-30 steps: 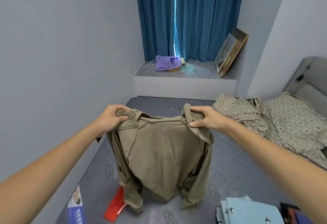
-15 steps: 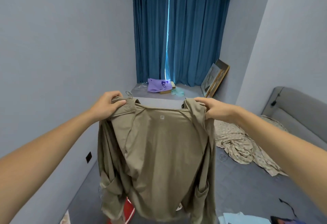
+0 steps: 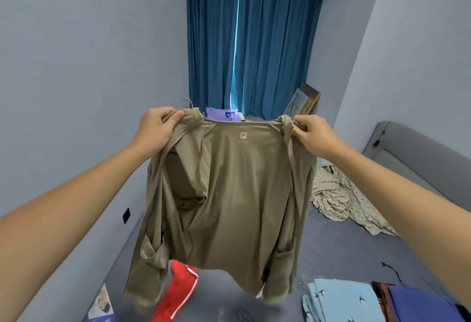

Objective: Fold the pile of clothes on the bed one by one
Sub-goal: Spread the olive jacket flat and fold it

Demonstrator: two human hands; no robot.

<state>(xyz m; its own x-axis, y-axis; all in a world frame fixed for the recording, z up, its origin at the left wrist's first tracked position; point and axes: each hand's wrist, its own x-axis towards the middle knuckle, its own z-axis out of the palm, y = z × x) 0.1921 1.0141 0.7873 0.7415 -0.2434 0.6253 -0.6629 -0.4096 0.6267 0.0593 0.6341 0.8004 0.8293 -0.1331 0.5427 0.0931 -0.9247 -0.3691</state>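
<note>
Head view: a khaki long-sleeved top (image 3: 237,194) is held up in the air by its two shoulders, and it serves as the landmark below. The left hand (image 3: 155,130) is clamped on the left shoulder seam, thumb over the cloth, and the right hand (image 3: 314,134) is pinched on the right shoulder; the hands are held well apart. This grip is judged to be chosen so that the body hangs straight, creases drop out and the sleeves can be found before folding. The garment is open at the front, its inner label facing the camera, and both sleeves are hung crumpled down its sides. The hem is kept clear of the grey bed (image 3: 339,253), which is spread beneath it.

Below the hem, a red garment with white stripes (image 3: 178,293) is laid on the bed, partly hidden by the left sleeve. To the lower right of the top, a folded light blue garment (image 3: 341,301) is set. Further right, a patterned beige cloth (image 3: 339,199) is heaped. Bare mattress is left between the hem and that heap, and it is judged roomy enough for the top to be laid flat, though the red garment may be covered.
</note>
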